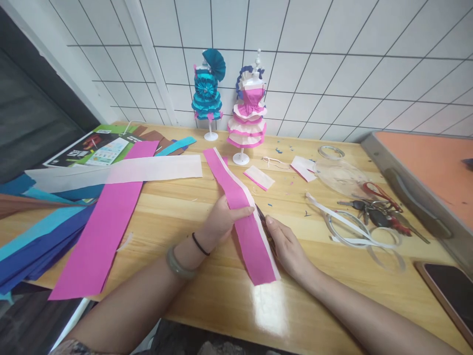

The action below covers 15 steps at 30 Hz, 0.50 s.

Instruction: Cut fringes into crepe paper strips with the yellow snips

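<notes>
My left hand (220, 217) is closed on a long pink crepe paper strip (247, 241) with a white paper edge along its right side. The thumb lies on top and the other fingers are behind the strip. At that white edge, my right hand (290, 241) is closed around dark scissors (261, 216), mostly hidden by the hand and the paper. Just beyond the strip lies a small white piece with a pink edge (259, 178). Behind it stands a mini dress form in a pink and white tiered paper dress (247, 118).
A teal-dressed form (207, 93) stands by the tiled wall. Pink (107, 222), white (158, 168) and blue (48, 246) paper strips overlap at left. At right are tape rolls (347, 229), keys (379, 214), a phone (449, 291) and an orange-topped case (424, 167).
</notes>
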Each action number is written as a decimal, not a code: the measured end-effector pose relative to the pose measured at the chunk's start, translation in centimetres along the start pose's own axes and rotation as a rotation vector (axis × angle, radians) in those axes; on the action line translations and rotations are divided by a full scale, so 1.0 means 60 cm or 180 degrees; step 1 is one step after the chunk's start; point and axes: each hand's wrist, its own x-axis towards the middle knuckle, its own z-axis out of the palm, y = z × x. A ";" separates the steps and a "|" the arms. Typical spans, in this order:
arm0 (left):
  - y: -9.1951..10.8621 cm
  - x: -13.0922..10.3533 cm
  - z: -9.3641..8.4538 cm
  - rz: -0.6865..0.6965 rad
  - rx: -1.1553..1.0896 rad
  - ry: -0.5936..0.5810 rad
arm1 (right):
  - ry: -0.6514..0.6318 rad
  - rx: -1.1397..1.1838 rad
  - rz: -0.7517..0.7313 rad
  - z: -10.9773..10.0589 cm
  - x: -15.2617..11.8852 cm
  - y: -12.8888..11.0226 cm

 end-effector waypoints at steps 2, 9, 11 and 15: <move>-0.003 -0.001 0.002 0.0029 0.0089 0.0021 | 0.0044 -0.0115 -0.0058 -0.002 0.001 0.003; -0.014 -0.004 0.003 -0.0004 0.0304 -0.0029 | 0.0074 -0.0180 -0.0115 -0.002 0.005 0.010; -0.016 -0.005 0.003 -0.0012 0.0323 -0.0058 | 0.0089 -0.0170 -0.0128 -0.002 0.005 0.011; -0.019 -0.004 0.001 -0.0054 0.0375 -0.0084 | 0.0128 -0.0094 -0.0084 0.000 0.005 0.010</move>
